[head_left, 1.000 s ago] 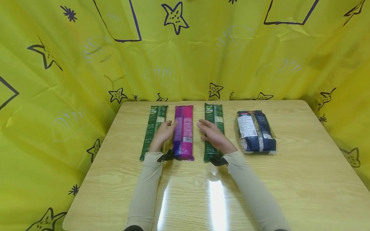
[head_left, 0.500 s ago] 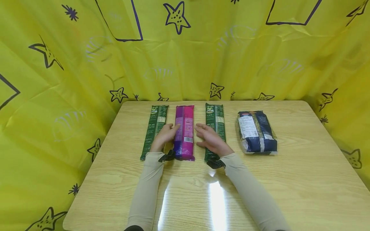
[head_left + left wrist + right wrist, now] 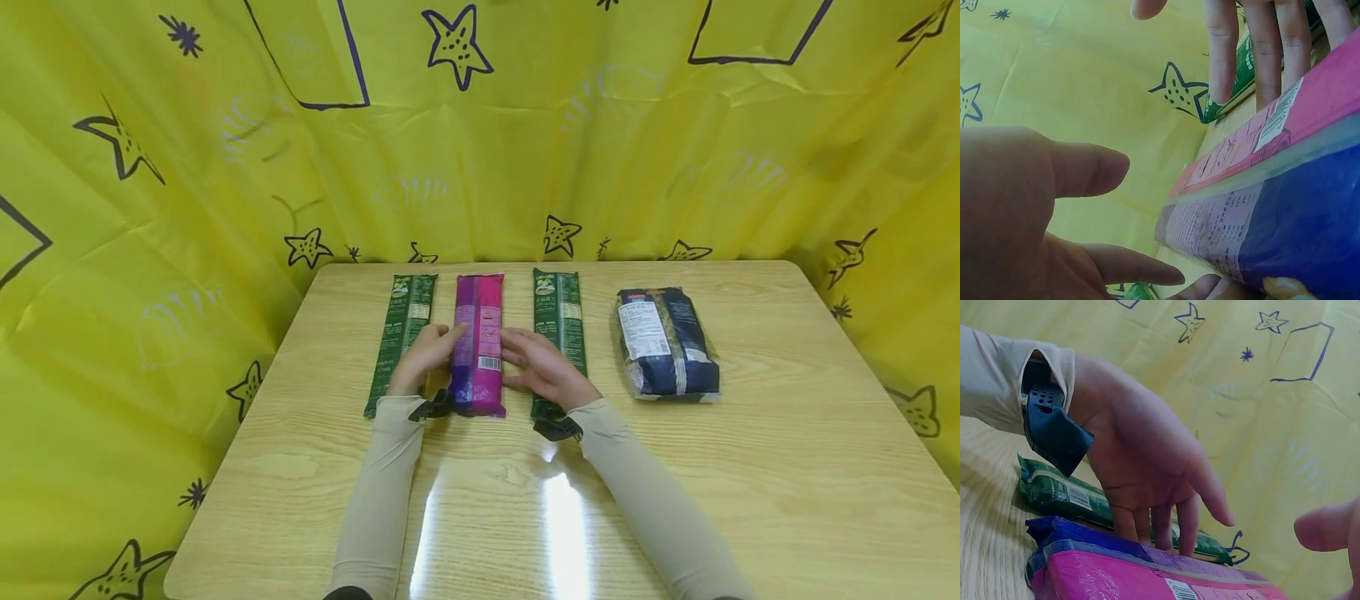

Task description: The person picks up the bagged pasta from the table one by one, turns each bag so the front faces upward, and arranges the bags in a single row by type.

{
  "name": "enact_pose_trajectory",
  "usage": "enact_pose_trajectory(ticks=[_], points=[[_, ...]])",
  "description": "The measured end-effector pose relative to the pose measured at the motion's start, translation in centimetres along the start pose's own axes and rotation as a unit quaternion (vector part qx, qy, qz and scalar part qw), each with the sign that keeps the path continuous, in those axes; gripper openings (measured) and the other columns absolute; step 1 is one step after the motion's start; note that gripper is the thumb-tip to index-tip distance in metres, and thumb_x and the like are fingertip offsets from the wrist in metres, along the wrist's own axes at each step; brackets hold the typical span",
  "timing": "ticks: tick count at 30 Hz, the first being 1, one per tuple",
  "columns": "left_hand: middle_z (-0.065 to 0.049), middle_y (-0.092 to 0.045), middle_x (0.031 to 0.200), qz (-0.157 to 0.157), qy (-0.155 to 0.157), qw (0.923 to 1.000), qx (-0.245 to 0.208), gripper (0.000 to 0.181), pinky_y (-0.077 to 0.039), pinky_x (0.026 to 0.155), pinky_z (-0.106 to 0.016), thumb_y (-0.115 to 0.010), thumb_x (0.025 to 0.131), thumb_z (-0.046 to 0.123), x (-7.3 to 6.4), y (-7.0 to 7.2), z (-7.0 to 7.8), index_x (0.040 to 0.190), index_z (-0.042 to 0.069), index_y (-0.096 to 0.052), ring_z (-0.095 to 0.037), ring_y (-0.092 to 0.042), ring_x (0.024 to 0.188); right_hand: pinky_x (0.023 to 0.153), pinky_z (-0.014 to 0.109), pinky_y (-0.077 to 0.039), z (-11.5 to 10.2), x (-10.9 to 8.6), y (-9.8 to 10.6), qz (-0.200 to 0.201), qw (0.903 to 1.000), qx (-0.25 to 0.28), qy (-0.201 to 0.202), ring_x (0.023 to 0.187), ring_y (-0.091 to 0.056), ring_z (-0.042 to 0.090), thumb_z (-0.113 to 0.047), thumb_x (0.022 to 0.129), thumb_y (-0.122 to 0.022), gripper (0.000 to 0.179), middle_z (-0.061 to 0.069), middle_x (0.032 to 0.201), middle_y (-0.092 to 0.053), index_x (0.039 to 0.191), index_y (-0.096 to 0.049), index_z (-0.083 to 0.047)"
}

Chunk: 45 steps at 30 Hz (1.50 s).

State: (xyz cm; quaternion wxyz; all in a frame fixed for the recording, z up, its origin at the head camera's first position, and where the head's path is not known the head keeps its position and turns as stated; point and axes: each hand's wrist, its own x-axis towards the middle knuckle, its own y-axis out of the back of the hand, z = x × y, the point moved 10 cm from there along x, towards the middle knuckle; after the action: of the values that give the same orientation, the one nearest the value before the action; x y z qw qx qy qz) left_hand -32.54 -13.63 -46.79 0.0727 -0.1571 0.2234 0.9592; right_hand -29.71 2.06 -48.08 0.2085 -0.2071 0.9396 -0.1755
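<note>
A long pink and purple-blue plastic packet (image 3: 487,321) lies flat on the table, a barcode label on its pink side. My left hand (image 3: 423,357) is at its left edge, fingers pointing down along the blue side; the right wrist view shows these fingers (image 3: 1161,526) partly hidden behind the packet. At the right edge, my right hand (image 3: 546,368) has its fingertips against the pink side, fingers fairly straight in the left wrist view. Both thumbs are raised. A green packet (image 3: 392,342) lies beyond my left hand, and another green packet (image 3: 557,292) is partly under my right hand in the head view.
To the right sits a bulkier dark blue bag (image 3: 667,342) with a white label and clear sides. The wooden table (image 3: 795,467) reaches back to a yellow curtain (image 3: 495,175) printed with starfish.
My right hand has moved left, off the right green packet, up to the pink packet's edge. My left hand has shifted slightly right and down against its left edge. The packets have stayed put.
</note>
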Motion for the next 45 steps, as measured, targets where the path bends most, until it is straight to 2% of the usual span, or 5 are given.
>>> enact_pose_trajectory(ticks=[6,22,33,40,45], points=[[-0.02,-0.067,0.12,-0.002,0.017,0.9998,-0.012,0.056,-0.059,0.098,-0.039,-0.051,0.107,0.042,0.2,0.0,-0.6,0.131,-0.007,-0.061,-0.023,-0.065,0.101,0.124,0.063,-0.03,0.2,0.1,0.1,0.002,0.9999,0.012,-0.006,0.158,-0.026,0.038,-0.027,0.112,-0.039,0.058,0.019,0.169,-0.028,0.161,-0.023,0.001],[-0.023,-0.066,0.128,-0.039,0.024,0.9967,-0.067,0.06,-0.058,0.101,-0.04,-0.05,0.108,0.044,0.6,-0.4,-0.8,0.139,-0.007,-0.055,-0.03,-0.068,0.111,0.124,0.061,-0.032,0.3,0.2,0.6,0.008,0.9991,0.033,-0.025,0.153,-0.031,0.045,-0.03,0.111,-0.039,0.058,0.023,0.169,-0.026,0.162,-0.024,-0.004],[-0.01,-0.064,0.106,-0.059,0.028,0.9921,-0.107,0.059,-0.056,0.071,-0.02,-0.05,0.108,0.041,0.8,-0.7,-0.7,0.141,-0.008,-0.054,-0.015,-0.062,0.085,0.103,0.038,-0.049,0.7,0.2,0.1,-0.012,0.9986,0.02,-0.047,0.147,-0.038,0.035,-0.036,0.112,-0.035,0.06,0.023,0.167,-0.032,0.162,-0.025,-0.006],[-0.009,-0.064,0.104,-0.076,0.02,0.9882,-0.131,0.059,-0.055,0.068,-0.019,-0.048,0.109,0.04,1.0,-0.9,-0.4,0.144,-0.008,-0.05,-0.013,-0.061,0.084,0.097,0.031,-0.05,0.8,0.1,-0.1,-0.026,0.9973,0.03,-0.062,0.14,-0.041,0.029,-0.038,0.112,-0.034,0.061,0.023,0.167,-0.029,0.164,-0.02,-0.008],[-0.007,-0.063,0.098,-0.092,0.019,0.9844,-0.149,0.057,-0.054,0.067,-0.019,-0.047,0.11,0.039,1.2,-1.3,-0.6,0.139,-0.009,-0.054,-0.013,-0.062,0.082,0.094,0.03,-0.053,1.1,0.2,0.1,-0.019,0.9958,0.058,-0.069,0.13,-0.046,0.025,-0.037,0.112,-0.036,0.057,0.018,0.154,-0.04,0.161,-0.022,-0.01]])
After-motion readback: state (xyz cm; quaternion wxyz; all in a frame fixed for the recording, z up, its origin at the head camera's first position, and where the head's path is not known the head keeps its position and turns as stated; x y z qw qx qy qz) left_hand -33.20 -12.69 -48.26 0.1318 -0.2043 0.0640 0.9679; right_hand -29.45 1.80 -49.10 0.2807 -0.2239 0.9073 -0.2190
